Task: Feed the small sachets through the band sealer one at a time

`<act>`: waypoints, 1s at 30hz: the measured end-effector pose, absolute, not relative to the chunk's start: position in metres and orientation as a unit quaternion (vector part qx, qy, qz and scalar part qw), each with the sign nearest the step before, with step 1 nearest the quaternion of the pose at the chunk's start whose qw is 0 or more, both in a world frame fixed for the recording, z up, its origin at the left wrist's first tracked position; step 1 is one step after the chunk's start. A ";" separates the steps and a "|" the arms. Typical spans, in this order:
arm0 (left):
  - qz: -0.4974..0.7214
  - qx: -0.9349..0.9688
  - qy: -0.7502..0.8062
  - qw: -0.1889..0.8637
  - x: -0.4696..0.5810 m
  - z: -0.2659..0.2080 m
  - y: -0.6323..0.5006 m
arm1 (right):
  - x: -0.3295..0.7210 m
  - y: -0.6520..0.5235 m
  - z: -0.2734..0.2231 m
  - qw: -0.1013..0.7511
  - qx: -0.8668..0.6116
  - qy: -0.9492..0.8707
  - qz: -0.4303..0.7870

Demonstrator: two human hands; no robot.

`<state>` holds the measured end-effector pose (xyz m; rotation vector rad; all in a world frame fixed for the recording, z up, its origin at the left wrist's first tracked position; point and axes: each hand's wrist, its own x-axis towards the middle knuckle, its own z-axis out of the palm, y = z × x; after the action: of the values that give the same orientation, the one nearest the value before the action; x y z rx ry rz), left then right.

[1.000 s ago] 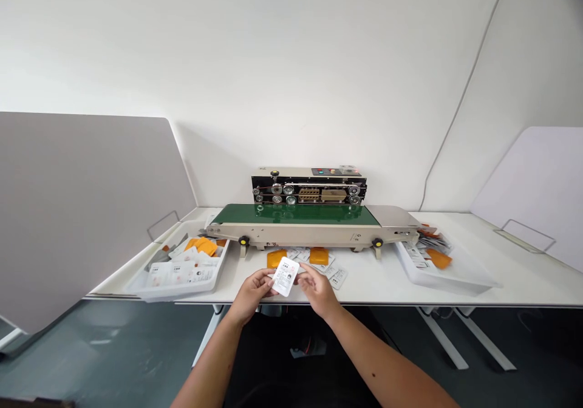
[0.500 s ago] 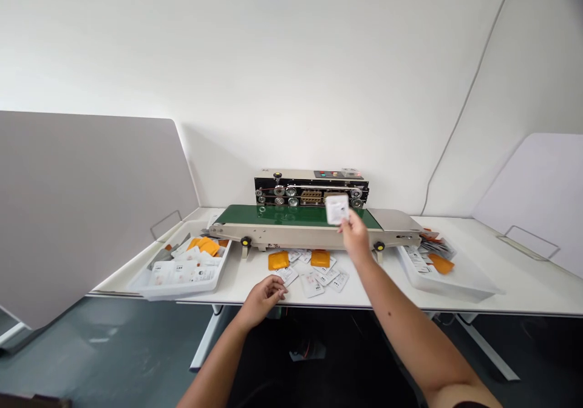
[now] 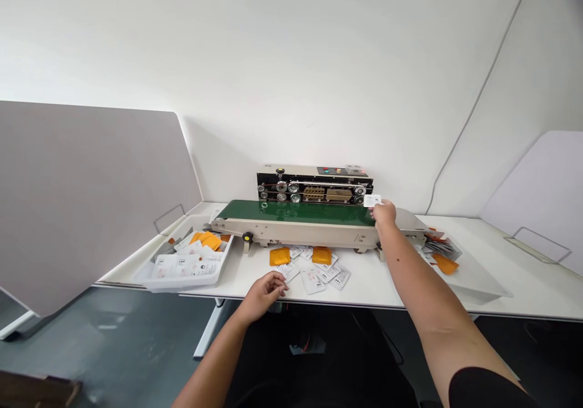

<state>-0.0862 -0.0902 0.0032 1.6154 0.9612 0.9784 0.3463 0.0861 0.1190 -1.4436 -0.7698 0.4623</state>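
My right hand pinches a small white printed packet by its edge, above the right end of the green conveyor belt and beside the rollers of the band sealing machine. Loosely curled, with nothing held, my left hand rests at the table's front edge. Close to its fingertips lie white packets and an orange packet. A second orange packet sits a little farther right, on top of white ones.
At the left, a white plastic tray holds white and orange packets. Another tray with packets stands at the right, partly hidden by my forearm. Grey panels flank the table, and a cable runs along the wall.
My right hand has carried the white packet rightward from over the belt's middle to beside the machine's right rollers, and the packet has tipped flatter. My left hand has stayed put.
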 end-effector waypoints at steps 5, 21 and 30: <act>0.407 0.664 0.393 0.489 -0.085 0.004 -0.090 | 0.321 0.104 0.124 0.633 -0.635 -0.328 0.297; 0.405 0.674 0.375 0.491 -0.089 -0.004 -0.090 | 0.222 -0.010 0.070 0.544 -0.473 -0.693 0.002; 0.401 0.684 0.377 0.479 -0.087 0.000 -0.091 | 0.171 -0.088 -0.014 0.143 -0.465 -0.869 0.094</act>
<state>-0.0868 -0.0915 -0.0003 1.6684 0.9194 0.9795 0.1707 -0.0882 -0.0139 -1.3420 -2.5053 0.2705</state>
